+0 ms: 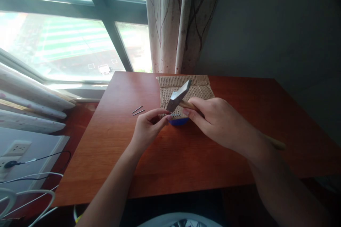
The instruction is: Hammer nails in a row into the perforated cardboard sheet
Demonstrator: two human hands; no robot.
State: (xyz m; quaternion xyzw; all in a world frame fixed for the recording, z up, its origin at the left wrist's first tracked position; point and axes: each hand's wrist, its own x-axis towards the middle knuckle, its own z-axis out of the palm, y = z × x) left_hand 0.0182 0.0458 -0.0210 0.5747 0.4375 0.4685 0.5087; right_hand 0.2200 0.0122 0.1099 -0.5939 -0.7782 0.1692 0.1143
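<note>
My right hand [217,122] is wrapped round the wooden handle of a hammer [179,96], whose end sticks out past my wrist. The metal head tilts over the near left edge of a brown cardboard piece [183,82] dotted with rows of small holes. Right beneath the head, thumb and finger of my left hand [147,126] are pinched together at that edge; whatever is between them is hidden. Small shiny bits line the cardboard's near edge, beside the fingertips. Below it shows something blue [179,122]. Two loose nails [138,110] lie on the table left of the cardboard.
The reddish-brown wooden table [226,170] carries all this. Behind it hang curtains [167,25] beside a window [71,42]. At lower left, a wall socket [16,150] has a black plug, and white cables [39,193] loop near the table's corner.
</note>
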